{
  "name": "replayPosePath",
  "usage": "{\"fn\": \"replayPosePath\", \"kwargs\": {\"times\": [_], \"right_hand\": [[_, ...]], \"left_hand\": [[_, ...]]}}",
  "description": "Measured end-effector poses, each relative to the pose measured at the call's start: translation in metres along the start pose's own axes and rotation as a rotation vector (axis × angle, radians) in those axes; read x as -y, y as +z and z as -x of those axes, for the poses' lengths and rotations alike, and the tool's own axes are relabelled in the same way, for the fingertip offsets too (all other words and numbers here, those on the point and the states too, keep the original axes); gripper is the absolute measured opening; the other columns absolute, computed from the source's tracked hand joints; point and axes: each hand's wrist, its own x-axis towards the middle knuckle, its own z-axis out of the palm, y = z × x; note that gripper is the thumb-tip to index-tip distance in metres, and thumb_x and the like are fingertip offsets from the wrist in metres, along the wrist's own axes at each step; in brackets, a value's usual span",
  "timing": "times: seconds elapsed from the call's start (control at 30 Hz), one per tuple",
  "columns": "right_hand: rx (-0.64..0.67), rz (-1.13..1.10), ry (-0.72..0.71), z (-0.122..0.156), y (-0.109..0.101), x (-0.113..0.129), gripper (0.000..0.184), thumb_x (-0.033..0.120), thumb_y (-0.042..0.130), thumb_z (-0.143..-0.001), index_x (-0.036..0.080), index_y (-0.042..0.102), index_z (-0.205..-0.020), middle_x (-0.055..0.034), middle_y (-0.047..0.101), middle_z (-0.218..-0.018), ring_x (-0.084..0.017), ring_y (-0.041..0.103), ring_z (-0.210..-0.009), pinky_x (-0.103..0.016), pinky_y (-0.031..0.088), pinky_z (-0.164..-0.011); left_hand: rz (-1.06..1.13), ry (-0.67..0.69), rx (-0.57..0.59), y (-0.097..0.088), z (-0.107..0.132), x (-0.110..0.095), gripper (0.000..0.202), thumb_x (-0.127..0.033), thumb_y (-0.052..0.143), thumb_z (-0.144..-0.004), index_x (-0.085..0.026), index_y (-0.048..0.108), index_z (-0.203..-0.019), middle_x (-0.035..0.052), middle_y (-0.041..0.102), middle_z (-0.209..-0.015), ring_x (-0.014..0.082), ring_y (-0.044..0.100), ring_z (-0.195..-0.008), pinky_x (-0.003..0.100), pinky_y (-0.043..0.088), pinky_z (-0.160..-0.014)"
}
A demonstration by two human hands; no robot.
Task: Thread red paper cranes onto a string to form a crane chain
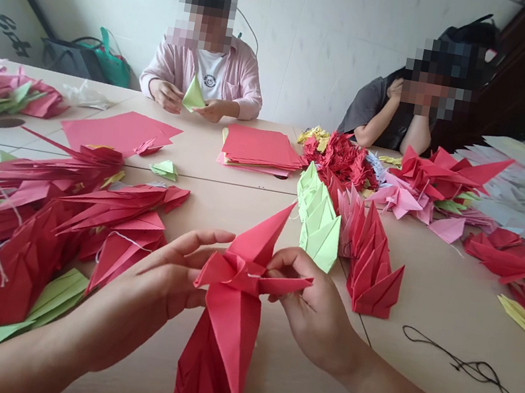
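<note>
A red origami crane [240,287] with its wings spread is held up in front of me, a bit of white string showing at its middle. My left hand [168,281] pinches one narrow end of it between thumb and fingers. On the other side, my right hand [309,305] grips the opposite narrow end, which pokes out past the fingers. Beneath the crane lies a row of nested red folded paper [202,374], partly hidden by it. Beyond my right hand stand a light green folded stack [319,219] and a red folded stack [374,269].
Piles of folded paper [34,239] cover the left side. A stack of red sheets [260,149] lies across the table, near a heap of small red pieces [342,159]. A black cord [466,365] rests at right. Two people sit opposite, one holding green paper [193,94].
</note>
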Motion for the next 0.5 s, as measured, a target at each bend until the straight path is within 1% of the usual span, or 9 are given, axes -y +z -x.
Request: {"fn": "replayPosePath", "kwargs": {"times": [0.03, 0.1, 0.17, 0.23, 0.33, 0.4, 0.47, 0.5], "right_hand": [[-0.001, 0.009, 0.004, 0.0003, 0.0006, -0.0001, 0.009, 0.024, 0.046, -0.094, 0.020, 0.051, -0.089, 0.0011, 0.055, -0.073, -0.011, 0.050, -0.062, -0.022, 0.043, -0.057], [-0.004, 0.035, -0.003, 0.0008, 0.0023, -0.0002, 0.009, 0.025, 0.047, -0.094, 0.019, 0.052, -0.088, 0.0005, 0.057, -0.074, -0.010, 0.050, -0.062, -0.022, 0.043, -0.056], [-0.014, 0.053, -0.030, 0.0011, 0.0040, -0.0002, 0.010, 0.024, 0.047, -0.094, 0.019, 0.052, -0.086, 0.0006, 0.057, -0.073, -0.010, 0.051, -0.063, -0.021, 0.043, -0.056], [-0.037, 0.072, -0.066, 0.0014, 0.0052, 0.0002, 0.009, 0.022, 0.047, -0.093, 0.019, 0.052, -0.086, 0.0006, 0.058, -0.073, -0.010, 0.053, -0.064, -0.020, 0.044, -0.057], [-0.076, 0.119, -0.087, 0.0019, 0.0060, 0.0006, 0.007, 0.019, 0.049, -0.091, 0.019, 0.053, -0.085, 0.0009, 0.059, -0.073, -0.009, 0.055, -0.063, -0.019, 0.045, -0.057], [-0.090, 0.126, -0.082, 0.0025, 0.0063, 0.0002, 0.006, 0.020, 0.050, -0.091, 0.019, 0.054, -0.086, 0.0005, 0.060, -0.073, -0.009, 0.055, -0.062, -0.019, 0.045, -0.055], [-0.098, 0.120, -0.070, 0.0031, 0.0068, -0.0008, 0.007, 0.022, 0.050, -0.091, 0.018, 0.054, -0.086, -0.0003, 0.061, -0.073, -0.010, 0.055, -0.061, -0.018, 0.045, -0.051], [-0.102, 0.116, -0.062, 0.0033, 0.0071, -0.0015, 0.009, 0.024, 0.050, -0.091, 0.018, 0.054, -0.086, -0.0006, 0.060, -0.073, -0.010, 0.055, -0.061, -0.018, 0.044, -0.050]], "left_hand": [[-0.054, -0.013, -0.024, 0.0003, 0.0007, 0.0008, 0.035, -0.031, 0.075, -0.075, -0.032, 0.065, -0.109, -0.0022, 0.074, -0.104, 0.0163, 0.068, -0.091, 0.020, 0.055, -0.077], [-0.189, -0.015, -0.108, 0.0016, 0.0022, 0.0030, 0.037, -0.028, 0.075, -0.076, -0.032, 0.062, -0.110, -0.0016, 0.072, -0.108, 0.0155, 0.068, -0.092, 0.016, 0.054, -0.071], [-0.319, 0.022, -0.178, 0.0028, 0.0031, 0.0050, 0.038, -0.029, 0.075, -0.076, -0.031, 0.059, -0.111, -0.0009, 0.069, -0.111, 0.0150, 0.067, -0.093, 0.014, 0.052, -0.067], [-0.384, 0.055, -0.205, 0.0031, 0.0032, 0.0062, 0.038, -0.029, 0.076, -0.076, -0.030, 0.054, -0.108, -0.0020, 0.068, -0.110, 0.0135, 0.068, -0.089, 0.013, 0.052, -0.064], [-0.353, 0.068, -0.212, 0.0018, 0.0024, 0.0065, 0.037, -0.028, 0.075, -0.077, -0.029, 0.044, -0.098, -0.0043, 0.068, -0.109, 0.0117, 0.070, -0.076, 0.015, 0.053, -0.059], [-0.318, 0.095, -0.228, 0.0012, 0.0015, 0.0062, 0.037, -0.026, 0.075, -0.077, -0.028, 0.041, -0.091, -0.0048, 0.069, -0.108, 0.0124, 0.071, -0.072, 0.017, 0.053, -0.057], [-0.298, 0.113, -0.232, 0.0014, 0.0003, 0.0058, 0.033, -0.026, 0.075, -0.077, -0.025, 0.043, -0.085, -0.0054, 0.072, -0.097, 0.0118, 0.070, -0.069, 0.017, 0.053, -0.058], [-0.298, 0.107, -0.225, 0.0017, -0.0003, 0.0056, 0.028, -0.027, 0.074, -0.078, -0.024, 0.047, -0.084, -0.0051, 0.073, -0.090, 0.0114, 0.069, -0.068, 0.017, 0.053, -0.059]]}}
